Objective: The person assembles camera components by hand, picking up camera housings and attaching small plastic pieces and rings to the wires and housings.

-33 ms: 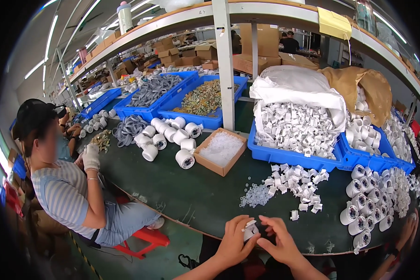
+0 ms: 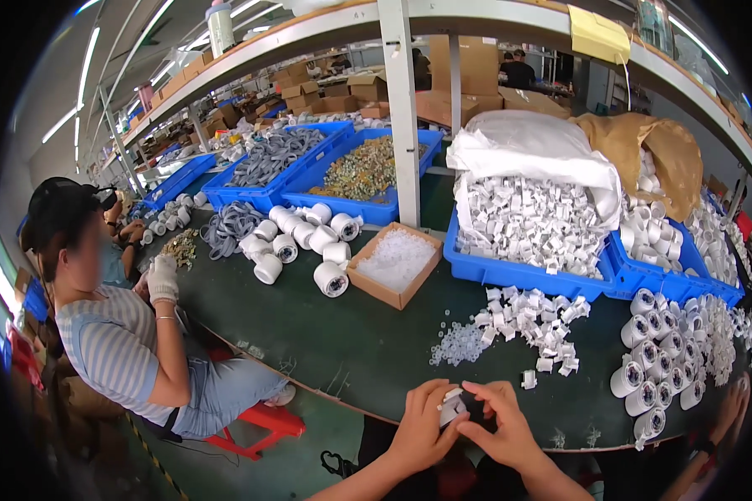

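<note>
A small white plastic clip-like part (image 2: 452,407) is held above the front edge of the bench in my left hand (image 2: 419,427), its fingers and thumb closed round it. My right hand (image 2: 505,431) meets the same part from the right, forefinger at its upper end and thumb low beside my left thumb. Whether a smaller piece sits between those fingertips is hidden. Just beyond lie a heap of tiny translucent rings (image 2: 459,343) and a pile of loose white plastic parts (image 2: 543,327); one single white part (image 2: 529,380) rests nearer to me.
White cylindrical housings (image 2: 646,367) stand stacked at the right. A cardboard box (image 2: 397,296) of translucent pieces and blue bins (image 2: 518,282) line the back, beneath a shelf with a grey post (image 2: 402,117). A gloved co-worker (image 2: 113,334) sits at the left; another person's hand (image 2: 731,413) shows far right.
My right forefinger and thumb have come in closer to the white part. My left hand keeps its hold, and the piles on the bench look the same.
</note>
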A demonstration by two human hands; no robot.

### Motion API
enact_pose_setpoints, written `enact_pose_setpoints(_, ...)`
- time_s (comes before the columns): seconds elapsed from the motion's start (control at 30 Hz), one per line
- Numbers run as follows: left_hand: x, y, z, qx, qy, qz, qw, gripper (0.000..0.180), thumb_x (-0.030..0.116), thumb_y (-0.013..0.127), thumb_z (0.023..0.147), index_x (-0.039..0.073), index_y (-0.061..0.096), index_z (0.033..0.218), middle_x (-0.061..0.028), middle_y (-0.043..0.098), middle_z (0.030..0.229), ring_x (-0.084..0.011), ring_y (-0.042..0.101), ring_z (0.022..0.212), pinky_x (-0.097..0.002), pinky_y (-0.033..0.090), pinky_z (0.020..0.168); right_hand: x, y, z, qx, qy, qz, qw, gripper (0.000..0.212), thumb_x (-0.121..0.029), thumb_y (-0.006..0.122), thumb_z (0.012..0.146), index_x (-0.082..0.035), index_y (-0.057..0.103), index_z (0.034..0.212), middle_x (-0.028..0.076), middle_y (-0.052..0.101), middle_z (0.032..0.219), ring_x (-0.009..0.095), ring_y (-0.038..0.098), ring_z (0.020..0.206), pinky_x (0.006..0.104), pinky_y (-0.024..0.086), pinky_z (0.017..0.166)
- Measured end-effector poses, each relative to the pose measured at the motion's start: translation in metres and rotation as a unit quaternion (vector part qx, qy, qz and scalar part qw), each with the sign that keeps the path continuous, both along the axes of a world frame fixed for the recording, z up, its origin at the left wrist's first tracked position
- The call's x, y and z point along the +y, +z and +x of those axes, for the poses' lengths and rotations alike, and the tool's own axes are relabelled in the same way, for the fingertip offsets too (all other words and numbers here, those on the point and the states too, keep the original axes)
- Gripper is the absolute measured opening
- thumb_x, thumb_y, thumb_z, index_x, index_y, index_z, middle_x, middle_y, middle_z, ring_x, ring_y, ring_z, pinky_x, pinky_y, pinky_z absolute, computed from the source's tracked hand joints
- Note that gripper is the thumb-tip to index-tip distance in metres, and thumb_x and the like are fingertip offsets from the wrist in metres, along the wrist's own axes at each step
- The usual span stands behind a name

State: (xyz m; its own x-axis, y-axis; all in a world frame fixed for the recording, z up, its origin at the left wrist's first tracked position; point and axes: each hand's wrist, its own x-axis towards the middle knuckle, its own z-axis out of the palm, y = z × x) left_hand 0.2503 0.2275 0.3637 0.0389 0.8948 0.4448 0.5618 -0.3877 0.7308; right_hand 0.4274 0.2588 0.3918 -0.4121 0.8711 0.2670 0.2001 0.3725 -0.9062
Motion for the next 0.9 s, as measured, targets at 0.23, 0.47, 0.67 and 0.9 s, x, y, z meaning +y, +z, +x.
enact_pose_setpoints(0.23,0.017,0.017,-0.001,0.022,-0.011,0.008,1.000,0.044,0.012,0.069,0.082,0.000,0.056,0.122,-0.0203,0.056,0.123,-0.0404,0.052,0.110,-0.0462,0.043,0.094,0.020,0.019,-0.013,0.061,0.030,-0.041,0.997,0.019,0.000,0.072,0.088,-0.005,0.072,0.106,0.004,0.058,0.091,0.012,0.053,0.075,0.0242,0.043,0.067)
enact_pose_setpoints(0.47,0.021,0.013,0.005,0.044,0.024,0.002,0.999,0.031,0.008,0.067,0.079,0.003,0.061,0.108,-0.0147,0.060,0.112,-0.0356,0.054,0.100,-0.0421,0.045,0.086,0.023,0.018,-0.010,0.030,0.026,0.022,0.999,0.012,0.000,0.068,0.092,-0.002,0.068,0.104,0.006,0.061,0.091,0.012,0.059,0.078,0.0268,0.049,0.069)
enact_pose_setpoints(0.67,0.020,0.010,0.007,-0.003,0.072,0.022,0.997,0.017,0.005,0.066,0.079,0.001,0.065,0.095,-0.0143,0.065,0.099,-0.0321,0.061,0.087,-0.0401,0.050,0.077,0.009,0.003,-0.010,0.222,-0.007,-0.168,0.961,0.012,0.006,0.062,0.096,0.001,0.064,0.106,0.007,0.066,0.102,0.012,0.065,0.092,0.0269,0.054,0.081)
enact_pose_setpoints(0.9,0.018,0.008,0.009,-0.084,0.059,-0.013,0.995,0.012,0.004,0.061,0.084,0.003,0.065,0.095,-0.0118,0.066,0.098,-0.0308,0.061,0.086,-0.0407,0.050,0.078,0.001,-0.022,-0.023,0.174,-0.073,-0.089,0.978,0.013,0.009,0.062,0.094,-0.001,0.063,0.101,0.004,0.063,0.099,0.009,0.062,0.090,0.0247,0.051,0.078)
